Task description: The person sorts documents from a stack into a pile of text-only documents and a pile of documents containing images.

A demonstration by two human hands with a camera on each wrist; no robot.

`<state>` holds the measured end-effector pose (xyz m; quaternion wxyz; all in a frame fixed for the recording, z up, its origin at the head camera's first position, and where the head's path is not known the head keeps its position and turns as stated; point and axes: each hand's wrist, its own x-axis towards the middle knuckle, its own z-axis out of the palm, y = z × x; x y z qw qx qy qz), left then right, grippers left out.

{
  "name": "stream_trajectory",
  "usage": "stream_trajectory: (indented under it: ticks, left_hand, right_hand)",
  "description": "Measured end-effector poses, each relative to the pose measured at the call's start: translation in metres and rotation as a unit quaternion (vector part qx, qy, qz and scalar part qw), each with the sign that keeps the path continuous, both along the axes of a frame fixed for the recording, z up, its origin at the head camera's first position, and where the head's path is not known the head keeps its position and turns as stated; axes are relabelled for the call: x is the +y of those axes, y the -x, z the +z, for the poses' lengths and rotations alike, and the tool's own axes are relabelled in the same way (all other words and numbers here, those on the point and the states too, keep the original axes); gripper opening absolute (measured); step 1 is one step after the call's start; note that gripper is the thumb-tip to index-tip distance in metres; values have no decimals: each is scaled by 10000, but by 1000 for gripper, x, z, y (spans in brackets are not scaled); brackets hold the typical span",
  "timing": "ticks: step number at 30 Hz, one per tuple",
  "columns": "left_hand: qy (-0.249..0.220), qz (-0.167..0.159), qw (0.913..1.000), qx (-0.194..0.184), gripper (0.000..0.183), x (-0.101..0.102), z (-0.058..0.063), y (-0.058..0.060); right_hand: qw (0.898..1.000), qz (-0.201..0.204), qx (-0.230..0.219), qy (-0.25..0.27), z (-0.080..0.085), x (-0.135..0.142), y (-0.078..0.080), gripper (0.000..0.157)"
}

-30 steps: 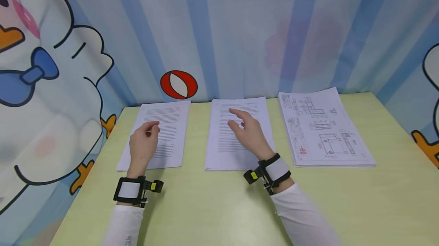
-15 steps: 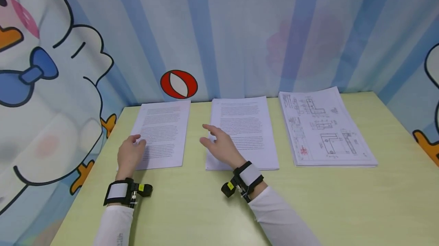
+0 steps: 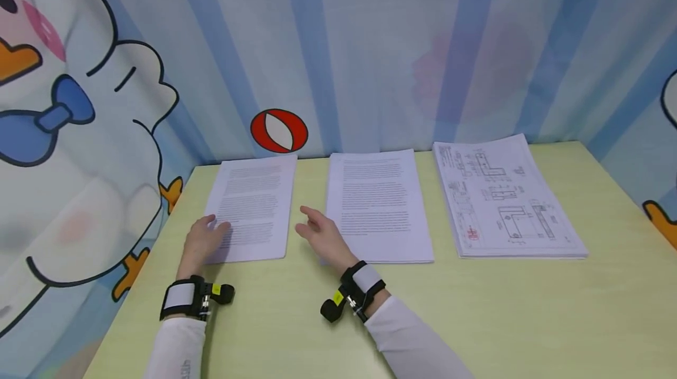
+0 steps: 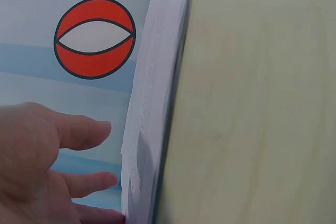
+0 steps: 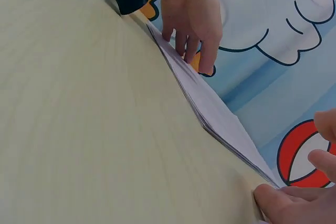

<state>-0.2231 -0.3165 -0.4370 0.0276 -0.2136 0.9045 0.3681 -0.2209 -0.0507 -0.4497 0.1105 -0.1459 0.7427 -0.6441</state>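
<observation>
A stack of printed sheets [image 3: 251, 208] lies at the left of the table, its top page filled with lines of text. My left hand [image 3: 203, 239] is over its left edge, thumb apart from the fingers, holding nothing. In the left wrist view, the fingertips of the left hand [image 4: 63, 166] are close to the paper stack [image 4: 149, 98]. My right hand [image 3: 325, 244] hovers between this stack and the middle stack [image 3: 381, 250], thumb and fingers spread. The right wrist view shows the right hand [image 5: 302, 198] low by the end of the left stack [image 5: 210, 103], with the left hand [image 5: 191, 19] at the opposite end.
On the right, a third stack [image 3: 529, 191] has technical drawings and a red stamp on top. All three stand on a pale yellow-green table [image 3: 296, 332]. Behind it hangs a blue-striped curtain [image 3: 381, 61] with cartoon prints.
My right hand has moved left and down, off the middle stack towards the left one. The left hand has shifted left from over the page to its edge, and its fingers have spread.
</observation>
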Motion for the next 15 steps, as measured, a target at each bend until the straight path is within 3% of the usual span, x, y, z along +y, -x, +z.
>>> stream_trajectory:
  ticks: [5,9,12,15]
  left_hand:
    - [-46,-3,10000,47,67,4,-4,4]
    - [-132,25,9998,-175,71,8,-2,4]
    - [-110,-74,9994,-309,72,9,-1,3]
    - [-2,-209,9992,-339,72,9,1,1]
  right_hand:
    - [9969,183,-468,601,-9,-8,2,52]
    - [9861,288,-947,1334,-14,-15,4,56]
    - [9708,278,-1263,2023,-14,-19,4,55]
    - [9420,181,-1754,2856,-14,-20,5,53]
